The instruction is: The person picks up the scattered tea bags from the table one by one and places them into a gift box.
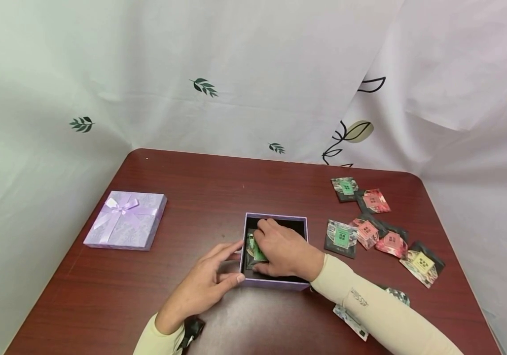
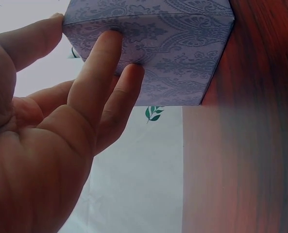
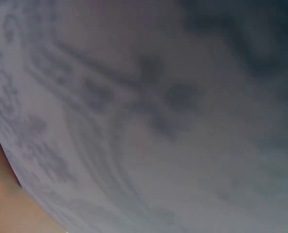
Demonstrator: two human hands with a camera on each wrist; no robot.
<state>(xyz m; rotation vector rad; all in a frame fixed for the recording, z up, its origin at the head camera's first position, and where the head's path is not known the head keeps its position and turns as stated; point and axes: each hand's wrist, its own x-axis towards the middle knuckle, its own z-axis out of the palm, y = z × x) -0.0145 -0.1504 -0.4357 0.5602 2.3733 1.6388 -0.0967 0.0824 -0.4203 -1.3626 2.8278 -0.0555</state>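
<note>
Head view: a dark red table [image 1: 209, 192] bears a ribboned lilac lid [image 1: 140, 227] and an open lilac box [image 1: 275, 284]; the left hand [image 1: 204, 283] touches the box's left side, straight fingers and thumb apart; the right hand [image 1: 285, 249] curls thumb and fingers round a green-labelled packet [image 1: 258, 254] inside the box's left end
</note>
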